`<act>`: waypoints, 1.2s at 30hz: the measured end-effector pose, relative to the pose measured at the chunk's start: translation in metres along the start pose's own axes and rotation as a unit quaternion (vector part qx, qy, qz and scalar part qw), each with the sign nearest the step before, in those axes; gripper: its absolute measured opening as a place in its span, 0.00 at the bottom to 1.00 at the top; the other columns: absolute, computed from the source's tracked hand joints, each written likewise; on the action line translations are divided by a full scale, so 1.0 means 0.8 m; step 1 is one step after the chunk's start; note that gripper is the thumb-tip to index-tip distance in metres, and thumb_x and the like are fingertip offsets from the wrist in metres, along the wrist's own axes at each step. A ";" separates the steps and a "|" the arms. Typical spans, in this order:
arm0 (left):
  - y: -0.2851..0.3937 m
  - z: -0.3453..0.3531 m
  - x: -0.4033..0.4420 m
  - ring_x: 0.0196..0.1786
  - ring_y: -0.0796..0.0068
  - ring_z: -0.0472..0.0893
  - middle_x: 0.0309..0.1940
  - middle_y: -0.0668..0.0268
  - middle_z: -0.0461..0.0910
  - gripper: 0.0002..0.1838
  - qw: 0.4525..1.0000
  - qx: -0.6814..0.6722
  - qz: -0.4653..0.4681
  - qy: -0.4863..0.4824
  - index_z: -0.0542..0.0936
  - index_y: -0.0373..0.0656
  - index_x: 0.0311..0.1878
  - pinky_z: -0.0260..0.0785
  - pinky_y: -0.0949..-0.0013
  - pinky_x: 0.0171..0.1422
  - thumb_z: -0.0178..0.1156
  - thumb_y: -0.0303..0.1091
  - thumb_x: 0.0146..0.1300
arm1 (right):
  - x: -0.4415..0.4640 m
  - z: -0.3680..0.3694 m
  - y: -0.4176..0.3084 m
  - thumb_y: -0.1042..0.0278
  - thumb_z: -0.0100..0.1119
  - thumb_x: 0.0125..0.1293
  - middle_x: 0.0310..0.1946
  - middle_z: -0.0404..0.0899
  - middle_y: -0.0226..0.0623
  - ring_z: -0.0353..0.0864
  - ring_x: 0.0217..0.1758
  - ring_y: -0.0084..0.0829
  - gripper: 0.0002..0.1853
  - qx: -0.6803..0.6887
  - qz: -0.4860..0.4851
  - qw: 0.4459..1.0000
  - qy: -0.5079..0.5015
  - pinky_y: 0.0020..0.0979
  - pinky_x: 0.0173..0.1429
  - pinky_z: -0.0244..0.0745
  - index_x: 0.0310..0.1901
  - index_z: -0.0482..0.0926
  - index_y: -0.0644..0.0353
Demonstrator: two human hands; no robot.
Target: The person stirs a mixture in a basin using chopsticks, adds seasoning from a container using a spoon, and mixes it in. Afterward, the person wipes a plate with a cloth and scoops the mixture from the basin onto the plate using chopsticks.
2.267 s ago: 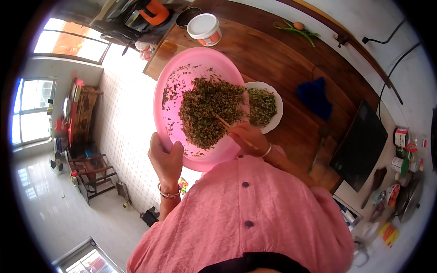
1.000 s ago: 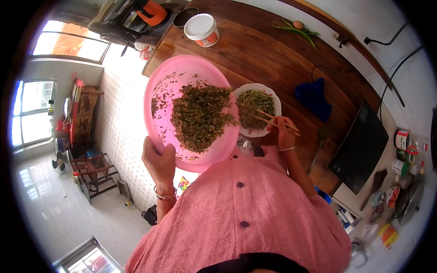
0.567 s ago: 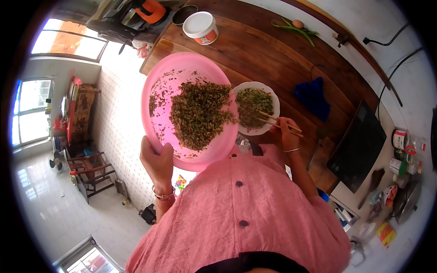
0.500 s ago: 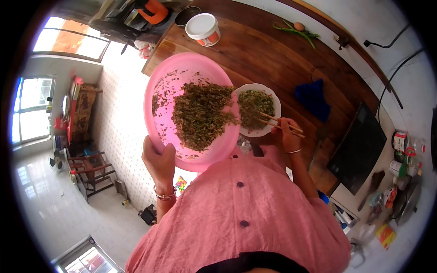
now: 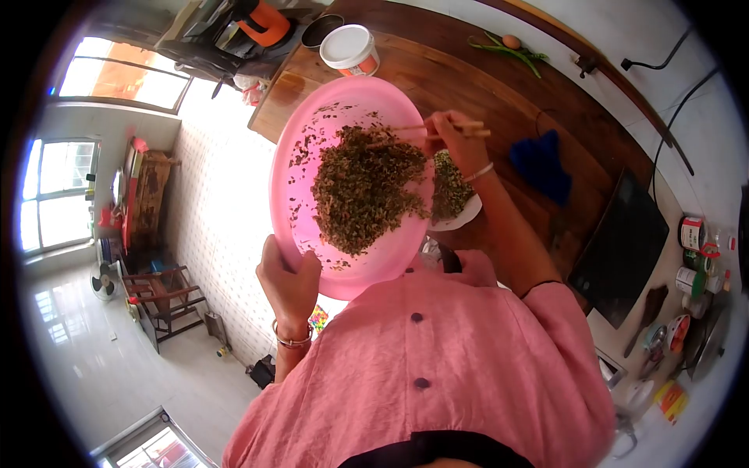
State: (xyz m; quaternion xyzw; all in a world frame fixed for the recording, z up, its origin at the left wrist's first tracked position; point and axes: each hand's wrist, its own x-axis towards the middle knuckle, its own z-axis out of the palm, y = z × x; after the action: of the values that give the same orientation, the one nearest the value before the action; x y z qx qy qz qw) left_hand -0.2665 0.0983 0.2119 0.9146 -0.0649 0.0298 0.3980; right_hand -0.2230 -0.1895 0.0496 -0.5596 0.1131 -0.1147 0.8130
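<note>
My left hand (image 5: 289, 285) grips the lower left rim of a pink basin (image 5: 292, 226), which is tilted. A heap of chopped green-brown food (image 5: 363, 191) lies in the basin, with loose bits stuck to its wall. My right hand (image 5: 456, 144) is closed around a pair of wooden chopsticks (image 5: 474, 131) above the basin's right rim. Their tips reach the upper part of the heap. A white plate (image 5: 466, 217) holding chopped green food (image 5: 450, 187) sits on the table, partly hidden by the basin and my right hand.
On the wooden table (image 5: 437, 78) stand a white lidded tub (image 5: 348, 49) and a dark bowl (image 5: 321, 30). Farther back lie green peppers (image 5: 511, 53) and an egg (image 5: 511, 41). To the right are a blue cloth (image 5: 542, 165), a black panel (image 5: 622, 249) and several jars.
My right hand has moved with the chopsticks from the plate up and left to the basin's heap. The basin has shifted right and now covers part of the plate.
</note>
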 end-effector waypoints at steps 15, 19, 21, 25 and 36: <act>0.002 0.005 0.006 0.20 0.87 0.57 0.12 0.73 0.59 0.12 1.000 0.002 0.014 -0.002 0.61 0.40 0.22 0.50 0.77 0.21 0.56 0.21 0.47 | -0.110 -0.020 0.014 0.67 0.56 0.65 0.28 0.78 0.36 0.80 0.28 0.28 0.08 -0.192 -0.076 0.978 0.037 0.26 0.31 0.75 0.37 0.78 0.63; 0.011 0.008 0.010 0.20 0.87 0.57 0.13 0.73 0.60 0.11 1.000 0.002 0.011 -0.005 0.62 0.40 0.22 0.51 0.78 0.22 0.55 0.21 0.47 | -0.127 0.029 0.026 0.74 0.60 0.60 0.30 0.76 0.38 0.78 0.29 0.32 0.06 -0.317 -0.353 0.880 -0.033 0.28 0.33 0.74 0.38 0.79 0.63; 0.012 0.011 0.009 0.20 0.87 0.57 0.13 0.74 0.60 0.11 1.000 0.000 0.025 -0.005 0.62 0.40 0.22 0.51 0.78 0.22 0.55 0.21 0.47 | -0.134 0.029 0.042 0.76 0.61 0.58 0.31 0.76 0.39 0.78 0.29 0.33 0.07 -0.253 -0.295 0.921 -0.004 0.29 0.33 0.74 0.39 0.79 0.63; 0.011 0.007 0.009 0.20 0.88 0.57 0.12 0.74 0.60 0.11 0.999 0.011 0.035 -0.011 0.62 0.40 0.22 0.51 0.78 0.22 0.55 0.21 0.48 | -0.142 0.018 0.047 0.77 0.60 0.59 0.33 0.77 0.42 0.79 0.30 0.35 0.08 -0.298 -0.254 0.920 -0.003 0.31 0.35 0.75 0.40 0.79 0.65; 0.018 0.012 0.010 0.18 0.87 0.56 0.12 0.72 0.59 0.09 0.998 0.040 0.042 -0.012 0.62 0.40 0.22 0.50 0.77 0.21 0.54 0.22 0.47 | -0.180 0.009 0.032 0.77 0.60 0.58 0.33 0.78 0.43 0.79 0.32 0.38 0.06 -0.286 -0.210 0.933 0.059 0.30 0.36 0.75 0.38 0.79 0.64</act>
State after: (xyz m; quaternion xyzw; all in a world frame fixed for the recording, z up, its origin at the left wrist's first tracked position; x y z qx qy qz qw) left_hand -0.2608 0.0810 0.2165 0.9264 -0.1067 0.0377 0.3590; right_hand -0.3558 -0.1294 0.0357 -0.7716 0.0688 -0.2788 0.5676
